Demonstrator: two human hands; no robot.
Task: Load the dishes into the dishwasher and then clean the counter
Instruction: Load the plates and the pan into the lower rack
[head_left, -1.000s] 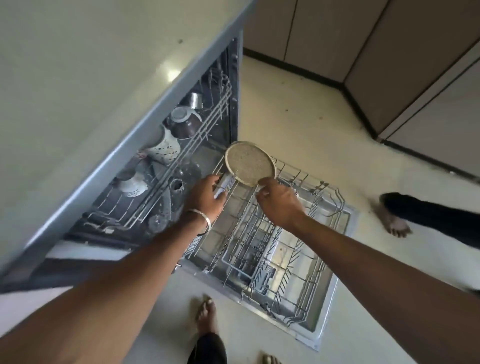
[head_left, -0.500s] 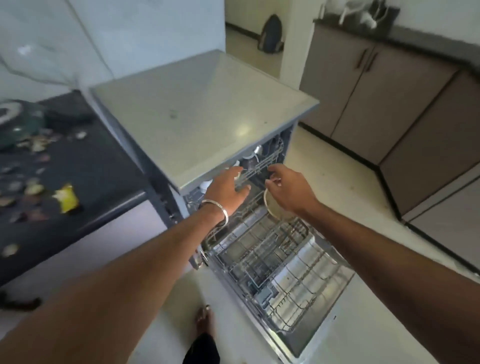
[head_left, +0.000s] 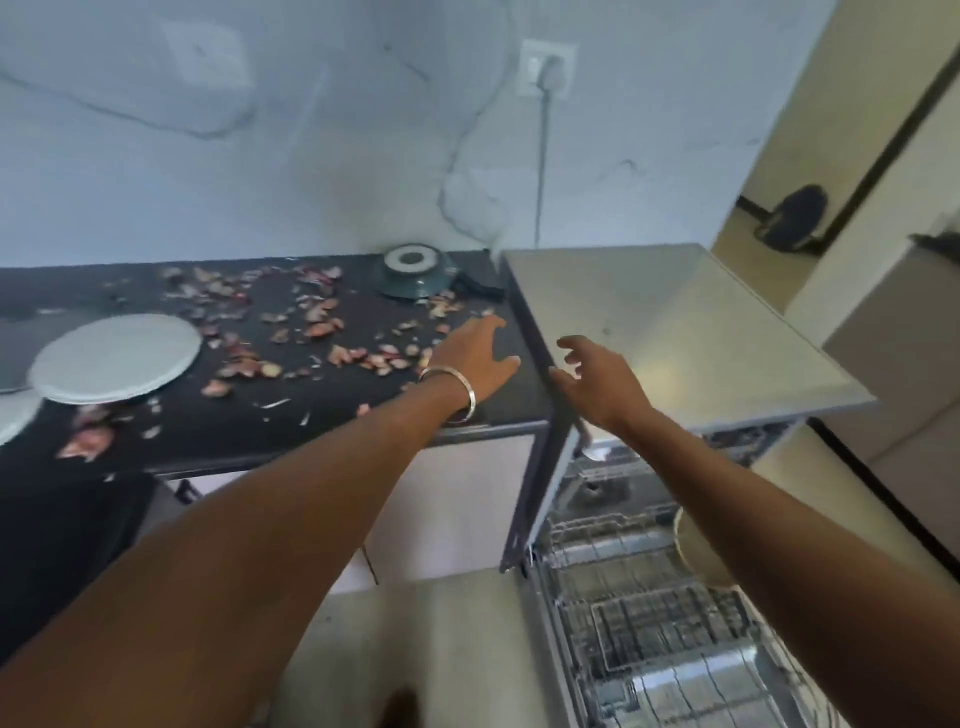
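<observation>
Head view: my left hand (head_left: 475, 353) hovers loose-fingered over the counter's (head_left: 311, 415) right edge, my right hand (head_left: 597, 382) empty above the dishwasher's (head_left: 675, 322) near-left corner; plate (head_left: 117, 356) sits far left.

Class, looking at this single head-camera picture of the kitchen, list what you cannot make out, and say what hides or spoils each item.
- Pale round plate in the wire lower rack: mostly behind the right forearm.
- Upper dishwasher interior: hidden under the grey dishwasher top.
- Flat grey round plate on the black counter: motion-blurred.
- Left edge: a pale object cut off.
- Left hand, right hand: empty.
</observation>
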